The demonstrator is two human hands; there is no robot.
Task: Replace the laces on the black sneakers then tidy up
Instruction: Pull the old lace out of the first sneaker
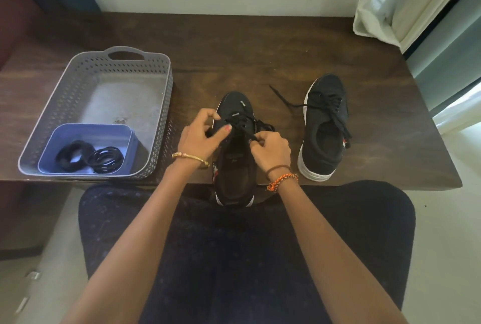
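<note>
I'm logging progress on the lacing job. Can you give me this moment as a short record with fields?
surface: dark wooden table
near sneaker: black low-top sneaker, heel overhanging the table edge
hands: left hand and right hand both pinching its black lace
far sneaker: black white-soled sneaker, laced, ends loose
basket: grey perforated plastic basket holding blue tub of coiled black laces

Two black sneakers sit on the desk [234,45]: one [235,157] at the middle of the near edge, one [324,128] toward the right edge. Two hands work at the middle one, the left [201,138] and the right [270,150]. One grey basket [166,84] stands by the left edge, holding one blue tub [86,131]. Inside the tub lie two coils of black lace [75,158] [106,159].
</note>
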